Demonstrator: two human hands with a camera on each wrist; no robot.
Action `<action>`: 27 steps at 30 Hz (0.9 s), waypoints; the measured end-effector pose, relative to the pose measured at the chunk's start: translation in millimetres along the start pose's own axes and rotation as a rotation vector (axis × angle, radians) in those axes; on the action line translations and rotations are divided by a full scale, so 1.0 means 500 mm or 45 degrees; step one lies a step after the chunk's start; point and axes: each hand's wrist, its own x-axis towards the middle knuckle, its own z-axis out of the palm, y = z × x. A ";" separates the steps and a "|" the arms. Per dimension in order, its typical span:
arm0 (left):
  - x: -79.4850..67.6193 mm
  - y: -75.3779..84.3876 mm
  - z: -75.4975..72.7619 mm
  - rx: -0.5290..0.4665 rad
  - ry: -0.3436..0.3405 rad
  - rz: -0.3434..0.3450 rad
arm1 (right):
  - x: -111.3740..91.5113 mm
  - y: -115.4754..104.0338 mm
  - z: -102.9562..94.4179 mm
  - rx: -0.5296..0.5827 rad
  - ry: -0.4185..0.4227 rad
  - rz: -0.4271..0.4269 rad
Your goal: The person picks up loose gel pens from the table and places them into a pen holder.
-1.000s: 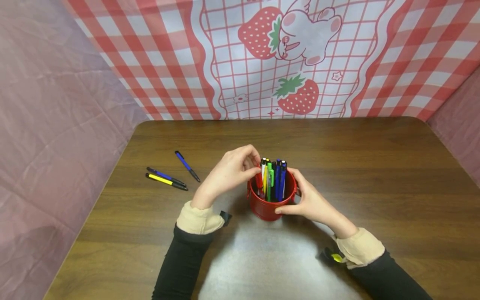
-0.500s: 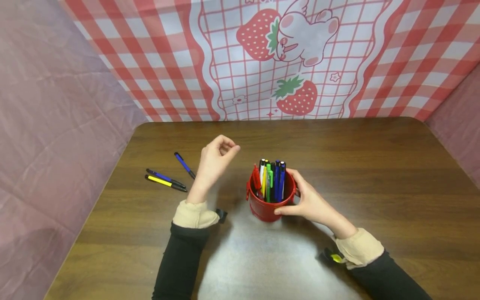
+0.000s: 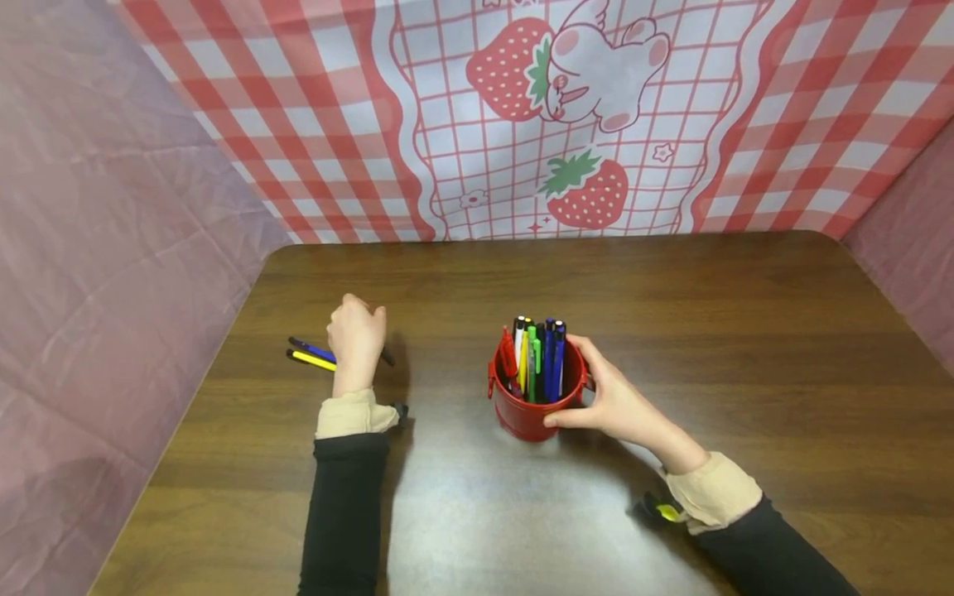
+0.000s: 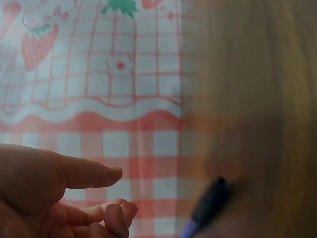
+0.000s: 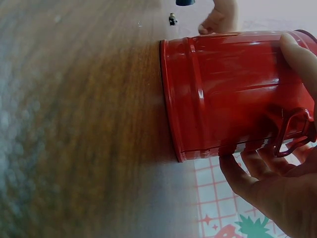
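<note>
A small red metal bucket (image 3: pixel 527 420) stands upright on the table, holding several pens (image 3: pixel 533 362) in red, white, yellow, green and blue. My right hand (image 3: pixel 614 401) grips its right side, thumb in front and fingers behind, also seen around the bucket in the right wrist view. Over at the left, my left hand (image 3: pixel 356 338) hovers above a blue pen with a black end (image 4: pixel 213 203), most of which it hides in the head view. Nothing lies between its thumb and loosely curled fingers. Beside that hand lie another blue pen (image 3: pixel 311 349) and a yellow pen (image 3: pixel 310 359), partly covered by the wrist.
The brown wooden table (image 3: pixel 708 331) has rounded back corners. Behind it hangs a red-and-white checked cloth (image 3: pixel 335 124) with strawberries printed on it. A pale pink cloth (image 3: pixel 112 248) hangs along the left side.
My left hand has let go of the red pen in the bucket and moved left to the loose pens. The right hand stays on the bucket.
</note>
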 end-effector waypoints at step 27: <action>0.013 -0.048 0.023 0.148 -0.342 -0.136 | 0.000 -0.002 0.000 -0.002 0.010 -0.035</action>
